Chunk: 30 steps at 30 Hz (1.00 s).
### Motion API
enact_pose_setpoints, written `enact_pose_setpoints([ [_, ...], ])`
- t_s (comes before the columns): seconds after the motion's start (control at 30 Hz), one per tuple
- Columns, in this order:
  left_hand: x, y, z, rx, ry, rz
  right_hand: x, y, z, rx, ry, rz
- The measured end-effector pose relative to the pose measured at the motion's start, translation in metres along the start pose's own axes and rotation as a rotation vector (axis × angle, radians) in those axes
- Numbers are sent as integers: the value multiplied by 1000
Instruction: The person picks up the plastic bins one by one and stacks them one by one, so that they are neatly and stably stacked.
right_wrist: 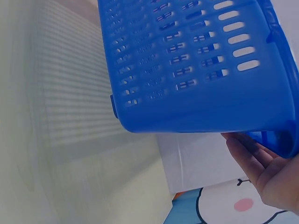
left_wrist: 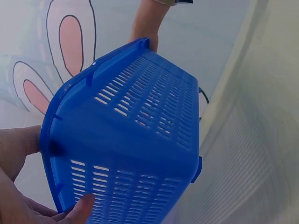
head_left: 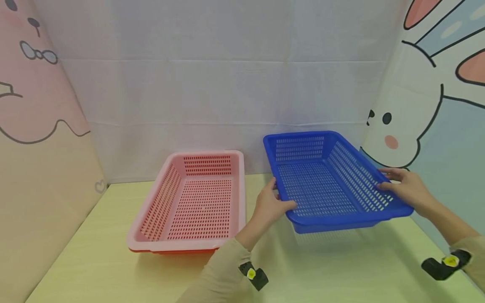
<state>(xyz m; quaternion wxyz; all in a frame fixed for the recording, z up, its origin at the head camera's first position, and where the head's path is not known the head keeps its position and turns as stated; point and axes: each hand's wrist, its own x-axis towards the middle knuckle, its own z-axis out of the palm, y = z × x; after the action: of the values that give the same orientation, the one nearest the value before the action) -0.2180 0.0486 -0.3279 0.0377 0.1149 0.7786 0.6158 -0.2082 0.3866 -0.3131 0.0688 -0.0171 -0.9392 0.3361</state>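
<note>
Both hands hold a blue plastic basket by its long side rims, in the air above the table's right part. My left hand grips the left rim near the front corner, thumb over the rim and fingers beneath. On the opposite rim my right hand has its thumb on top and fingers along the outside. In the left wrist view the basket's slotted wall hangs over the table, and the left hand pinches its rim. The right wrist view has the right hand under the rim's overhang.
Left of the blue basket, a pink basket stands on the pale yellow table, with a red basket nested under it. A white cloth wall closes the back; printed cartoon panels flank both sides.
</note>
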Motion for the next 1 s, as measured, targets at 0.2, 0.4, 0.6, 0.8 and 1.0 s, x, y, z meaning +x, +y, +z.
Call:
enact_pose_setpoints([
  [0.2,1,3,-17,108,-23,-1,0,-15,4,-5,40,-11],
  [0.4,5,5,-34,171,-48,3,0,-29,7,6,75,8],
  [0.6,8,7,-52,215,-55,33,-1,-43,12,75,61,49],
  [0.8,9,8,-68,227,-34,47,0,-54,15,98,28,44],
  [1.0,8,4,-83,222,-30,55,0,-68,19,117,12,57],
])
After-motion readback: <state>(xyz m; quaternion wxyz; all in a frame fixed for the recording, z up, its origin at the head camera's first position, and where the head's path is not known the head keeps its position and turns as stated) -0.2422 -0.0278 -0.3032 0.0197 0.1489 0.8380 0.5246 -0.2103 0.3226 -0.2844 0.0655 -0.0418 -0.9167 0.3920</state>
